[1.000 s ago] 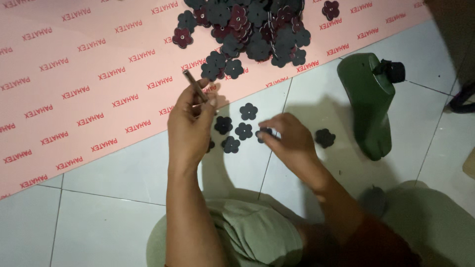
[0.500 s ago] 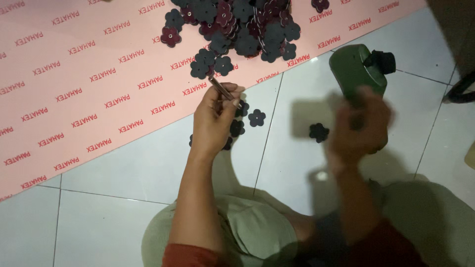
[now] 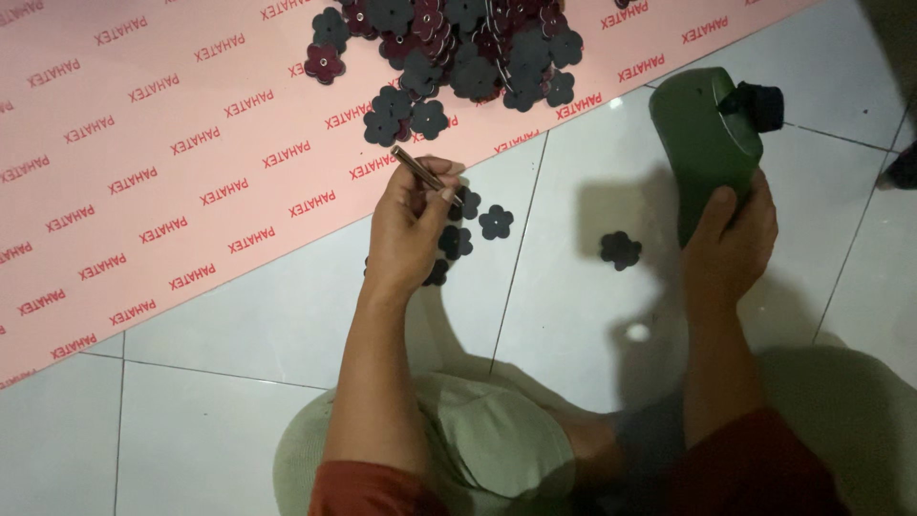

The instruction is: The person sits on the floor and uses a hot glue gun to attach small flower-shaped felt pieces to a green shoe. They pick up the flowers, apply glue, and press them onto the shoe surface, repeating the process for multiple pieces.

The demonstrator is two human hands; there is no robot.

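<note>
The left hand (image 3: 411, 229) is pinching a thin metal stick (image 3: 423, 175) between thumb and fingers, and the grip is closed tight on it, with the stick poking up and away past the fingertips. The right hand (image 3: 731, 239) is wrapping around the bottom end of a green bottle (image 3: 707, 143) that is lying tilted on the white tile floor (image 3: 239, 315), so this grip is clenching the bottle. The bottle's black cap (image 3: 755, 103) is sitting at the far end from that grip. A few dark flower-shaped pieces (image 3: 496, 222) are lying on the floor just beside the left grip, some partly hiding under it, and one lone flower piece (image 3: 621, 250) is lying between the two hands. A big heap of flower pieces (image 3: 458, 48) is sitting farther out, beyond the left grip, on a pink sheet (image 3: 143, 191). I think a few things could be going wrong here. The right hand is holding only the low end of the bottle, so the heavy top could be swinging down and slipping free. If the cap is loose, whatever is inside could be spilling onto the small pieces near it; I cannot tell if it is shut tight. The thin stick is being held by a small pinch, so a bump could be knocking it out. The light is dim, so the dark pieces are hard to see and easy to lose.
</note>
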